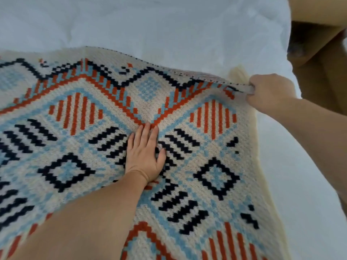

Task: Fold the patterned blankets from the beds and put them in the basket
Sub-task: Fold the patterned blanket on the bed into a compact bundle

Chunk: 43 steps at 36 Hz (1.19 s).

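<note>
A cream knitted blanket (216, 128) with orange, light blue and navy geometric patterns lies spread over a white bed (150, 23). My left hand (145, 154) presses flat on the blanket's middle, fingers straight and pointing away from me. My right hand (266, 92) grips the blanket's far right corner in a fist and lifts that edge slightly off the bed. The basket is not in view.
White bedding stretches beyond the blanket at the top and down the right side. A tan wooden piece of furniture (319, 59) stands past the bed's right edge at the upper right.
</note>
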Each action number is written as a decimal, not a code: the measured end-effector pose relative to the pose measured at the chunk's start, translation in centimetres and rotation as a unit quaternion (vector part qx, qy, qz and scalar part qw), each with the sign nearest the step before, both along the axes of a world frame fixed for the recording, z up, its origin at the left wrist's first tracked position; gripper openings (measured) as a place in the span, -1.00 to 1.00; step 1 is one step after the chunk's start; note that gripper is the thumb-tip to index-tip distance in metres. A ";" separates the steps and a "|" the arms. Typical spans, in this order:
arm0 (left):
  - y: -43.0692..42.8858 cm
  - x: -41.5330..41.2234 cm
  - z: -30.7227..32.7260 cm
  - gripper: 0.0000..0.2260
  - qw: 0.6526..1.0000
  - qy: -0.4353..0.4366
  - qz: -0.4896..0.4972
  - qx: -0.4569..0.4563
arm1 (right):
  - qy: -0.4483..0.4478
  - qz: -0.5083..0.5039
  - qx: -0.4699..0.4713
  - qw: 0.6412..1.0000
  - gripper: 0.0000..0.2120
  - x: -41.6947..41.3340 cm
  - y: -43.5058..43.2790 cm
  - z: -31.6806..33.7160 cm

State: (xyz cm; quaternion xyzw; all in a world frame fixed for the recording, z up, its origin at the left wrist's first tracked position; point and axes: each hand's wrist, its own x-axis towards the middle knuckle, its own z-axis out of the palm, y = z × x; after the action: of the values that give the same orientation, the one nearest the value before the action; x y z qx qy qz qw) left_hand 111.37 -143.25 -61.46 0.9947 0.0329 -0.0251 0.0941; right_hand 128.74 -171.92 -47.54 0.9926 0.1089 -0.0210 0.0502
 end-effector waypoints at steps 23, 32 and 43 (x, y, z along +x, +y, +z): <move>-2.7 -9.8 17.7 -0.87 0.995 0.077 -0.019 -0.058 | 0.106 -0.020 0.030 0.994 -0.86 -24.4 -2.6 8.0; -3.8 -18.2 21.4 -0.81 0.984 0.108 -0.034 -0.140 | 0.151 -0.048 -0.041 0.987 -0.85 -31.5 -5.0 10.3; -5.8 -26.7 23.5 -0.80 0.976 0.138 -0.079 -0.149 | 0.154 -0.018 -0.103 0.982 -0.78 -39.1 -9.1 12.0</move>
State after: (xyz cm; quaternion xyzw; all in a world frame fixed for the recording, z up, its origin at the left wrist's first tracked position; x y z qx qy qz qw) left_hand 84.72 -149.03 -37.91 0.9560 -0.0376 -0.1741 0.2331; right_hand 89.62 -181.04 -35.53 0.9687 0.0948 -0.1858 0.1347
